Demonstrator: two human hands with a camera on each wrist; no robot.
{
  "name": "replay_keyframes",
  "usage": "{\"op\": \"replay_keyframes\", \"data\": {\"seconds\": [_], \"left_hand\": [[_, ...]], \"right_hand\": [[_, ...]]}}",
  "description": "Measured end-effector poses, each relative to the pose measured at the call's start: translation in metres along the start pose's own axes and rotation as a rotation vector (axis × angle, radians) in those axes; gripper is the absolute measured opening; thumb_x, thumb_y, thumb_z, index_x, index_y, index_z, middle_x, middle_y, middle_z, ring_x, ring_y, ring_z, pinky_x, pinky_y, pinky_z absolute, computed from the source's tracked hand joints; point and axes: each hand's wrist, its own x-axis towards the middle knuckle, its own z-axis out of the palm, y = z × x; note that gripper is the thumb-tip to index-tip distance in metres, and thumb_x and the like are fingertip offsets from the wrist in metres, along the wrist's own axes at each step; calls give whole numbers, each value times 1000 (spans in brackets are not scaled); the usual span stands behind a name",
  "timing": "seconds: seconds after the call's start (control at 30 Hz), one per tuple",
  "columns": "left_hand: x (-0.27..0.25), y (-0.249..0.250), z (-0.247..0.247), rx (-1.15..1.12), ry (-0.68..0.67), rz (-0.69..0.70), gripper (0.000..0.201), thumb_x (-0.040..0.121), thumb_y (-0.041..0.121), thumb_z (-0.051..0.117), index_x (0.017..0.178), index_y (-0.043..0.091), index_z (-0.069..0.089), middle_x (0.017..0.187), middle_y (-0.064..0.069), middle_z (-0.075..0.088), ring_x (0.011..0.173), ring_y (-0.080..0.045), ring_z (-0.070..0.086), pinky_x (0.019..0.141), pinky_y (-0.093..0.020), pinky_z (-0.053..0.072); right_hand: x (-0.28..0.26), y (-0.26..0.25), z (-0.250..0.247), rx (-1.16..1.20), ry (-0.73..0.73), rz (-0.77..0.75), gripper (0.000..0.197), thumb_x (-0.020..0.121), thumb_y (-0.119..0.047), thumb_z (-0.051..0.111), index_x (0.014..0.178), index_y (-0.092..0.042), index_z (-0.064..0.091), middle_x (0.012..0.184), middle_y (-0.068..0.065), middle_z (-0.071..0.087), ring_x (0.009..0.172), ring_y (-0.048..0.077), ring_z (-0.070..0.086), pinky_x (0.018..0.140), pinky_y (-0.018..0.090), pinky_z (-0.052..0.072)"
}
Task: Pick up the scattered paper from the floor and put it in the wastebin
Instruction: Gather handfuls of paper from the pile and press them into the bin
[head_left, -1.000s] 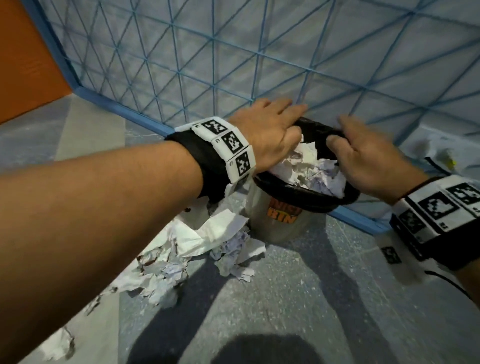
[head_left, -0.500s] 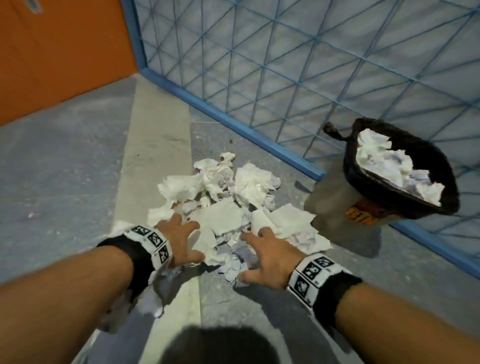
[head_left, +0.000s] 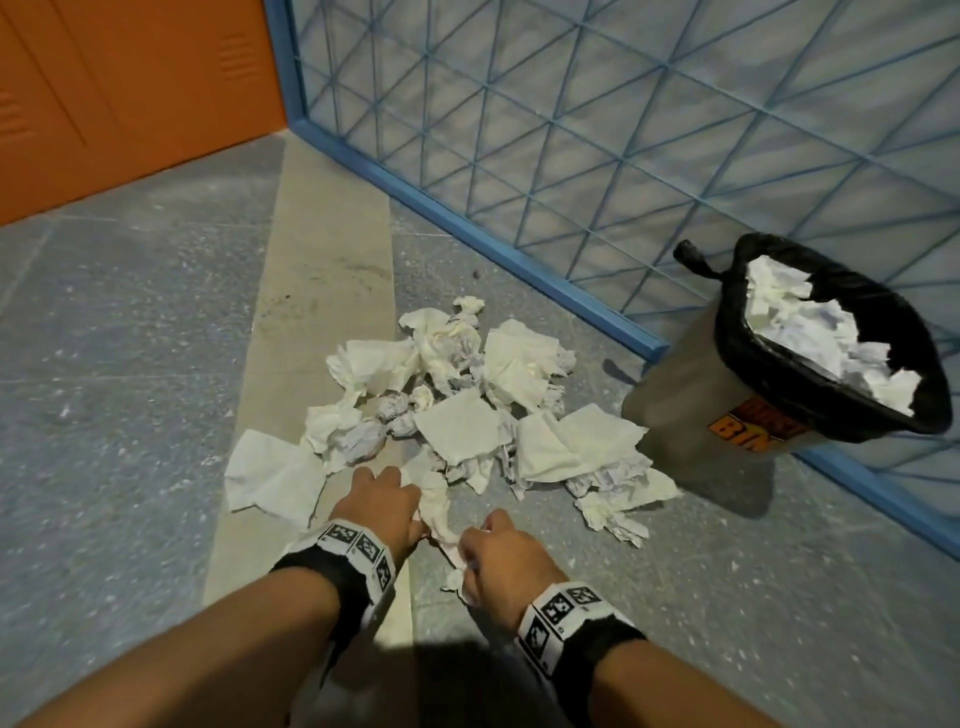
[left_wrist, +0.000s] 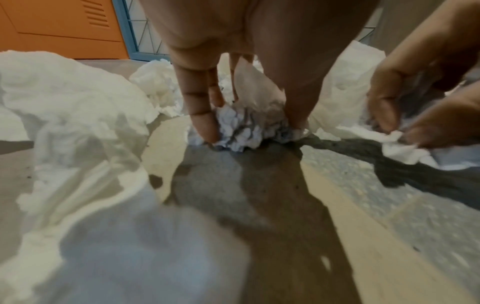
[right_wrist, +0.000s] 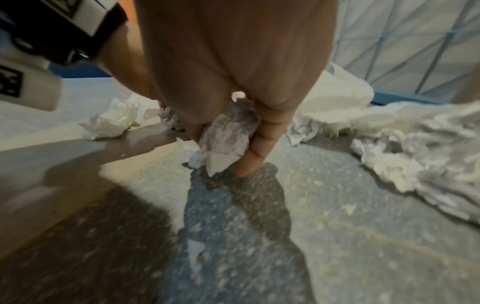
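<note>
A heap of crumpled white paper (head_left: 467, 405) lies on the grey floor beside the blue mesh fence. At the right stands the grey wastebin (head_left: 691, 415) with a black liner, holding several white scraps. My left hand (head_left: 382, 501) is at the near edge of the heap, its fingers curled round a crumpled paper ball (left_wrist: 249, 127) against the floor. My right hand (head_left: 498, 551), just to its right, pinches a crumpled scrap (right_wrist: 226, 137) between thumb and fingers, close above the floor.
An orange locker wall (head_left: 130, 93) closes the back left. The blue mesh fence (head_left: 623, 130) runs diagonally behind the heap and the bin. A beige floor strip (head_left: 311, 312) passes under the left part of the heap. A flat white sheet (head_left: 272, 478) lies at my left hand's side.
My hands left the bin rim, dropped to the heap on the floor, then drew back toward me and closed on scraps at its near edge. The head view rose and widened.
</note>
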Motion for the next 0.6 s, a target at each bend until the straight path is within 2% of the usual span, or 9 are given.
{"op": "replay_keyframes", "data": {"seconds": [0.1,0.17,0.23,0.27,0.33,0.4,0.47,0.53,0.6], "left_hand": [[3,-4,-12,67,-45,51,34,87,37,53,111,15,60,117,-9,53,111,-32,49,86,-34,44],[4,-3,-26,105,-79,98,29,86,38,56,98,13,64,106,-10,59,102,-29,57,81,-31,46],[2,0,-50,143,-110,126,22,84,35,58,79,13,58,87,-7,58,86,-26,58,70,-26,42],[2,2,-68,154,-99,126,20,83,33,59,74,16,55,82,-6,55,78,-25,55,66,-26,39],[1,10,-110,178,-19,132,20,81,35,61,74,17,61,79,-6,61,74,-25,57,65,-28,45],[-1,27,-158,193,100,176,25,81,38,62,82,14,68,85,-8,70,79,-27,63,68,-31,50],[-6,53,-208,157,243,229,26,82,41,64,88,16,69,90,-8,70,80,-28,60,67,-30,48],[-10,90,-251,65,398,280,30,81,42,65,96,17,69,94,-9,69,83,-29,58,66,-28,41],[-11,134,-281,-39,550,397,34,80,47,65,97,17,69,91,-10,68,83,-31,59,66,-28,41]], "right_hand": [[-9,8,-23,-36,-26,-113,16,88,-21,53,103,-17,56,110,8,44,90,32,59,79,39,53],[-15,15,-45,-59,-57,-179,16,87,-23,53,102,-20,56,107,6,44,89,31,58,75,34,50],[-24,21,-72,-106,-93,-271,19,87,-26,53,105,-20,57,107,8,47,92,32,57,77,34,49],[-29,24,-88,-121,-95,-312,21,87,-27,54,106,-19,58,108,9,49,94,32,57,79,36,50],[-43,32,-127,-121,-46,-359,22,87,-30,56,106,-19,59,111,8,51,97,29,56,84,39,50],[-58,44,-171,-105,67,-385,22,87,-35,58,105,-23,60,112,4,53,101,22,54,88,37,47],[-76,62,-219,-65,249,-367,20,85,-40,61,101,-28,61,107,-2,55,100,16,53,87,31,44],[-92,90,-260,-46,493,-296,19,83,-40,65,97,-28,63,102,-2,57,96,15,54,83,28,42],[-101,128,-291,-57,714,-146,19,81,-40,65,96,-28,64,100,3,58,95,21,55,84,34,45]]}}
